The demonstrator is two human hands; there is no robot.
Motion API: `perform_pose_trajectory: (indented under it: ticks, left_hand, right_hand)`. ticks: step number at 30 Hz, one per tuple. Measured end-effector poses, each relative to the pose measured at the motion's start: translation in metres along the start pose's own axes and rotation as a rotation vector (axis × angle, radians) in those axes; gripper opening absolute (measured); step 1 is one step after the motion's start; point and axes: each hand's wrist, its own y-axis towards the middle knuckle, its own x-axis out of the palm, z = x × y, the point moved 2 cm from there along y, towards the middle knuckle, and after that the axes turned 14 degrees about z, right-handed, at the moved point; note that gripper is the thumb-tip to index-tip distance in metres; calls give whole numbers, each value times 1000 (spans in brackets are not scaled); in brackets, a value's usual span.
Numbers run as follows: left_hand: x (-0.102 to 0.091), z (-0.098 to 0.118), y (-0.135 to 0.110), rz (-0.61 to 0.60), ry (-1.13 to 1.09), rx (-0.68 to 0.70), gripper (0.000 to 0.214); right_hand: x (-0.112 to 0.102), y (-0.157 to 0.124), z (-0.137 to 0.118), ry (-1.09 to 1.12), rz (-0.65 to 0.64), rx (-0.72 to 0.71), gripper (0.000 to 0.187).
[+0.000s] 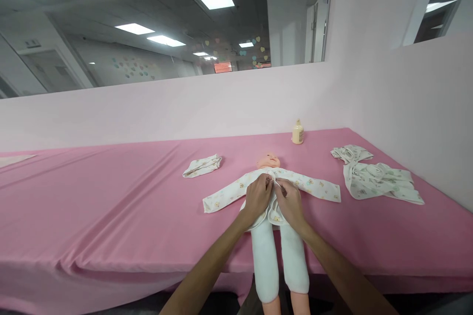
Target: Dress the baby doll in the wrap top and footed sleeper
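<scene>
A baby doll [268, 160] lies on its back on the pink table cover [111, 197], head away from me, legs in white leggings [281, 261] hanging over the near edge. It wears a white printed shirt [229, 191] with sleeves spread out to both sides. My left hand [257, 198] and my right hand [289, 201] meet over the doll's chest. Both pinch thin white tie strings [276, 183] at the front of the shirt, fingers closed.
A small folded printed cloth [202, 166] lies left of the doll. A crumpled printed garment [373, 177] lies to the right near the pink wall. A small cream bottle [297, 132] stands behind the doll's head. A pink partition runs along the table's back.
</scene>
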Motion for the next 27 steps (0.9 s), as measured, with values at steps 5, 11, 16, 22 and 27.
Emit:
perform_pose_trajectory:
  ticks: [5,11,16,22,27]
  left_hand:
    - [-2,0,2,-42,-126,-95,13]
    - [-5,0,-1,-81,-228,-162,17]
    - [-7,0,0,-92,-390,-188,25]
    - [0,-5,8,-77,-600,-315,27]
    - [7,-11,13,-108,-733,-397,18]
  right_hand:
    - [0,-1,2,-30,8,-32,29]
    - [0,-3,0,-69,2,-83,31]
    - [0,-5,-1,-108,2,-154,33]
    - [2,-8,1,-197,-17,-250,37]
    - [3,-9,3,-238,-33,-274,37]
